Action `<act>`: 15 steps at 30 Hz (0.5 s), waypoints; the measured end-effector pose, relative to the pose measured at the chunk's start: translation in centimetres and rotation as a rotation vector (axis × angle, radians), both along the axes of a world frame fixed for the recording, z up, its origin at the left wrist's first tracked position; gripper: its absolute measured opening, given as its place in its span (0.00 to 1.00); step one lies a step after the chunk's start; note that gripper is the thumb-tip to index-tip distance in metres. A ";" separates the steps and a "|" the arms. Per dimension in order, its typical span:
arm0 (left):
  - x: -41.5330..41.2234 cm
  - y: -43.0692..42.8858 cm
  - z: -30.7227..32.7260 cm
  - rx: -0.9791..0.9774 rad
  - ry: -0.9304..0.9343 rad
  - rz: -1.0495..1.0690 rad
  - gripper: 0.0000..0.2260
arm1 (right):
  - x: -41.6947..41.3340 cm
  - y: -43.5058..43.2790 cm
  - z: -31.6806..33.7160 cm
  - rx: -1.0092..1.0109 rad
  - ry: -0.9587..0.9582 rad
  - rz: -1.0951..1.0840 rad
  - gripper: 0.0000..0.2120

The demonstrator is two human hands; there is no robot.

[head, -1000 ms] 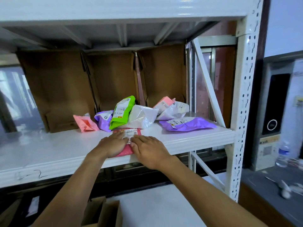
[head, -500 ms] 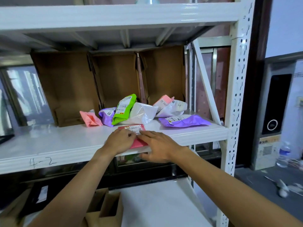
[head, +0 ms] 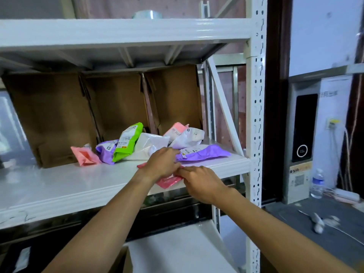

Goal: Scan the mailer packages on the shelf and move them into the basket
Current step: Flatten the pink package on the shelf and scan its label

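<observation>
A red mailer (head: 167, 181) lies at the front edge of the white shelf (head: 69, 196), partly overhanging it and crumpled. My left hand (head: 160, 163) covers its upper part with fingers curled onto it. My right hand (head: 201, 183) grips its right edge, fingertips meeting the left hand. Behind them sits a pile of mailers: pink (head: 84, 157), purple (head: 105, 152), green (head: 128, 143), white (head: 150, 144), another white one (head: 190, 137) and a flat purple one (head: 204, 153). No basket or scanner is in view.
Three open cardboard boxes (head: 53, 115) stand against the back of the shelf. The white upright post (head: 256, 115) borders the shelf on the right. A water bottle (head: 317, 184) stands on the floor beyond. A lower white shelf (head: 177, 249) lies beneath my arms.
The view swung left, so the pile and my hands now appear further right. My hands went from lying flat on the red mailer to gathering it, and it has bunched up at the shelf edge.
</observation>
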State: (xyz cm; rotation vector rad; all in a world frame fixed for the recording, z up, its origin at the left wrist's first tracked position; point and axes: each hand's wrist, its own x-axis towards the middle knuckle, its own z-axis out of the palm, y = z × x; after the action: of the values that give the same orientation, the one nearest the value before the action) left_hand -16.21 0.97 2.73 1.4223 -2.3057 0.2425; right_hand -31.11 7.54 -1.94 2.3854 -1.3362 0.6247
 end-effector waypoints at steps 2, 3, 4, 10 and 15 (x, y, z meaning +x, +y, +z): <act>-1.3 -1.1 0.2 -0.012 -0.060 -0.008 0.24 | -1.2 -0.1 -0.3 0.001 -0.009 -0.018 0.22; -1.7 -1.6 0.2 -0.023 -0.107 -0.016 0.23 | -1.7 -0.2 -0.4 0.001 -0.017 -0.022 0.21; -2.1 -2.0 0.2 -0.042 -0.169 -0.023 0.20 | -2.1 -0.3 -0.4 0.002 -0.028 -0.020 0.21; -2.6 -3.3 0.6 -0.265 -0.518 0.098 0.11 | -4.0 -1.4 -0.8 -0.034 -0.049 -0.051 0.21; 0.7 -4.0 1.1 -0.365 -0.517 0.165 0.08 | -5.7 -2.3 -0.6 -0.019 -0.055 -0.114 0.20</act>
State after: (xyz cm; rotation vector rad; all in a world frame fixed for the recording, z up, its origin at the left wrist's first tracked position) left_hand -15.49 -3.06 3.86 1.4778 -2.3469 1.1360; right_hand -36.82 5.25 -2.52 2.2733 -1.4711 0.6714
